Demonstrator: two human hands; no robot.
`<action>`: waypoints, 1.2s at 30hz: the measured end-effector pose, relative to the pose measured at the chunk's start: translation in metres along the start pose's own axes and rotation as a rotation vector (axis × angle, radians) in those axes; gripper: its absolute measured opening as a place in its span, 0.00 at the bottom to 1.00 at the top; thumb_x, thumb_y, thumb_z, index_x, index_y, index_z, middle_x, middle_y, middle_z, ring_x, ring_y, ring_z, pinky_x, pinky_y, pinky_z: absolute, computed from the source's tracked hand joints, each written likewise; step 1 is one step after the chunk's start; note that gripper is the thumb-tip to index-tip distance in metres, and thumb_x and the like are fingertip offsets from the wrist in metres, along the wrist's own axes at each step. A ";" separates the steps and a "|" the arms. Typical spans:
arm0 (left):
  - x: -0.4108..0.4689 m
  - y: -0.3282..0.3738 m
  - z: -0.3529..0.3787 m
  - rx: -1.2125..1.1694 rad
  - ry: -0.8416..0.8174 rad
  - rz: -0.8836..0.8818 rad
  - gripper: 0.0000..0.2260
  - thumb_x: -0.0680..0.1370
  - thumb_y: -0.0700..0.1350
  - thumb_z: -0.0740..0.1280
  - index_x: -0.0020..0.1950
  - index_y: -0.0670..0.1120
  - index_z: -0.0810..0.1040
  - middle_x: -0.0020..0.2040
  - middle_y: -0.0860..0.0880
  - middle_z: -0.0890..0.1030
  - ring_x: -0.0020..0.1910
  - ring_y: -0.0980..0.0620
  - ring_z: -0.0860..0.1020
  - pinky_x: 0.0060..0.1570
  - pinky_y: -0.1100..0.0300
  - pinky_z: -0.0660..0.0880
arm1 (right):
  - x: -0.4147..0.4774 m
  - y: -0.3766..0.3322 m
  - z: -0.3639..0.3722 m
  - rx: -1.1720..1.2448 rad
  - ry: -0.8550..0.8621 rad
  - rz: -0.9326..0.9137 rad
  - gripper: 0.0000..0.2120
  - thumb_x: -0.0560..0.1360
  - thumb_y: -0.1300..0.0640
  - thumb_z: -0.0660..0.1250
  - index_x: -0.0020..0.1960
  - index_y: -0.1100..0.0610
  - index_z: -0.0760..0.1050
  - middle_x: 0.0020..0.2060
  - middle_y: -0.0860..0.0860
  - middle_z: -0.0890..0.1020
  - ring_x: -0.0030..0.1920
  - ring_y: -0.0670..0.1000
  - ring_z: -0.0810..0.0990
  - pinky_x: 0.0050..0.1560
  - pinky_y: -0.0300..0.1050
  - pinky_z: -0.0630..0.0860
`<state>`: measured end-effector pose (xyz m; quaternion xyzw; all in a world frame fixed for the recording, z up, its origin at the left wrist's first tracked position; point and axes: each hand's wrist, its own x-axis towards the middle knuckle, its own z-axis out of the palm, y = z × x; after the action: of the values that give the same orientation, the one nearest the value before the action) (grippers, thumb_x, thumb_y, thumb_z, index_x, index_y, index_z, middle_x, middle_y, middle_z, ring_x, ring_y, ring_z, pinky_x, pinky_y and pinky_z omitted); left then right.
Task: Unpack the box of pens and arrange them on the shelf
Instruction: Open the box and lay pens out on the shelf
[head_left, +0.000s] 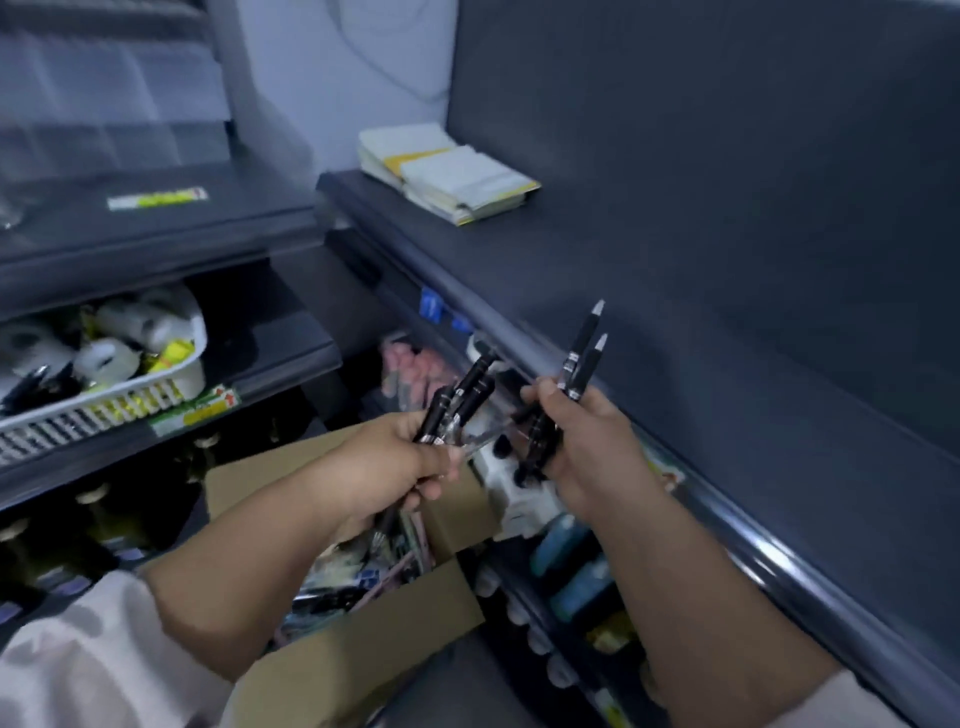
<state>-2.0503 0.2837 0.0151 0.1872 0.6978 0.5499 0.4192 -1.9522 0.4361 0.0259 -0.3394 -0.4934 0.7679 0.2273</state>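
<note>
Above the box (363, 660), the left grip (384, 462) clasps a bunch of pens (465, 395) and the right grip (587, 447) clasps several more, best laid flat, tips aligned, on the shelf (649, 291) right of the box.

One head-worn wide-angle camera looks forward and steeply down, close above the left hand (387, 467) and right hand (587, 447); the shelf (701, 338) lies just beyond the fingers (543, 397).
</note>
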 end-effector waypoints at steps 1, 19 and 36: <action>-0.006 0.010 0.013 -0.007 -0.003 0.022 0.04 0.76 0.38 0.68 0.44 0.45 0.76 0.34 0.48 0.79 0.25 0.58 0.71 0.22 0.67 0.64 | -0.010 -0.010 -0.014 0.018 0.020 -0.014 0.02 0.78 0.59 0.66 0.46 0.56 0.76 0.40 0.52 0.83 0.43 0.55 0.83 0.46 0.52 0.79; -0.182 0.038 0.425 0.128 -0.481 0.139 0.03 0.76 0.37 0.68 0.47 0.43 0.76 0.36 0.47 0.81 0.27 0.56 0.74 0.26 0.64 0.67 | -0.329 -0.088 -0.384 0.287 0.529 -0.135 0.08 0.81 0.66 0.56 0.50 0.56 0.72 0.41 0.55 0.83 0.36 0.53 0.81 0.37 0.46 0.76; -0.203 0.040 0.579 0.366 -0.663 0.098 0.06 0.79 0.46 0.65 0.51 0.44 0.76 0.38 0.45 0.80 0.31 0.51 0.75 0.32 0.59 0.73 | -0.409 -0.100 -0.537 0.412 0.914 -0.165 0.06 0.80 0.64 0.59 0.46 0.57 0.70 0.38 0.55 0.77 0.36 0.51 0.78 0.32 0.44 0.75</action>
<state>-1.4830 0.5036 0.1037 0.4597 0.6012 0.3451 0.5551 -1.2780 0.5217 0.0864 -0.5490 -0.2069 0.6017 0.5421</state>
